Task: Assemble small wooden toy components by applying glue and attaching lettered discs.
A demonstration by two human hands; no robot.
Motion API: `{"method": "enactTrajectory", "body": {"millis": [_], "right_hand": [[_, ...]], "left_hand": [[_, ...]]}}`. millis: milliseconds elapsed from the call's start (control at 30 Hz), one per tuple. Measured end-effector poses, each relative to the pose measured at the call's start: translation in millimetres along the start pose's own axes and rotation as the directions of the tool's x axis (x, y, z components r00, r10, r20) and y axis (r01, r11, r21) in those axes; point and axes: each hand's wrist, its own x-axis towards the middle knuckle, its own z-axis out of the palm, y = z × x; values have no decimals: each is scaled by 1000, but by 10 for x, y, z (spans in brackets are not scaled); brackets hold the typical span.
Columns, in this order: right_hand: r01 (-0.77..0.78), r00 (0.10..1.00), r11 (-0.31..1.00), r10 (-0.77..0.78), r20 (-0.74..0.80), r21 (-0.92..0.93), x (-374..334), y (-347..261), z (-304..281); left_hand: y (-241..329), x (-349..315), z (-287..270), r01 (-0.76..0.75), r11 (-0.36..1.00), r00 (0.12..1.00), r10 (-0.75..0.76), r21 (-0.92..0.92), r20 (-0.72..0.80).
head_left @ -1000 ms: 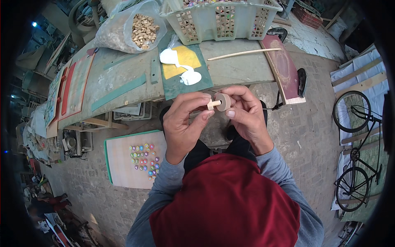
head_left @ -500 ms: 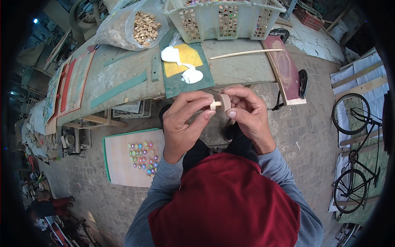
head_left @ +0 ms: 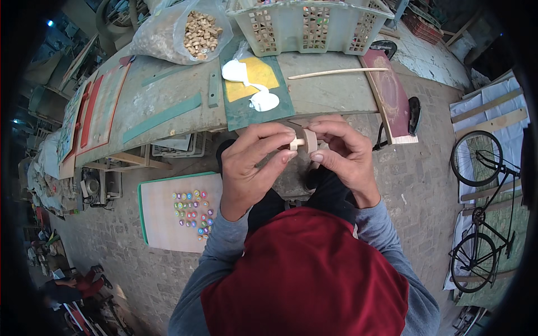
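Observation:
Close together over my lap, my two hands work on a small wooden piece in front of the bench edge. My left hand (head_left: 244, 169) pinches a pale wooden peg (head_left: 294, 144) by its wider end, between thumb and fingertips. Between the thumb and fingers of my right hand (head_left: 350, 168) is a thick round wooden disc (head_left: 311, 141), held on edge. The peg's thin shaft meets the disc's face; how deep it goes in is hidden. Beyond the hands, white glue (head_left: 264, 101) lies in thick puddles on a yellow sheet (head_left: 263, 71) upon a green board (head_left: 235, 115).
On the bench (head_left: 185, 120) stand a clear bag of small wooden pieces (head_left: 202, 36) and a pale plastic crate (head_left: 291, 31). A thin wooden stick (head_left: 336, 73) lies near a maroon board (head_left: 386, 95). Low at left, a green-edged board (head_left: 162, 224) holds several colourful round pieces (head_left: 193, 215).
Both hands have shifted very slightly right, and the disc has turned a little. The grip of each hand stays the same. The whole view has moved slightly.

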Motion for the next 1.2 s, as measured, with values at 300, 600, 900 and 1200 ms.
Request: {"method": "enactTrajectory", "body": {"millis": [300, 600, 900, 1200], "right_hand": [[61, 998, 982, -58, 21, -176, 44, -74, -8], [57, 998, 953, -47, 39, -296, 49, -174, 8], [-12, 998, 957, 31, 61, -291, 64, -108, -4], [-280, 960, 949, 281, -15, -144, 20, -24, 114]], "left_hand": [[101, 32, -38, -51, 992, 999, 49, 113, 18], [143, 62, -49, -124, 985, 991, 118, 122, 56], [87, 59, -96, -140, 980, 988, 130, 139, 83], [0, -53, -158, -53, 991, 997, 47, 125, 54]]}}
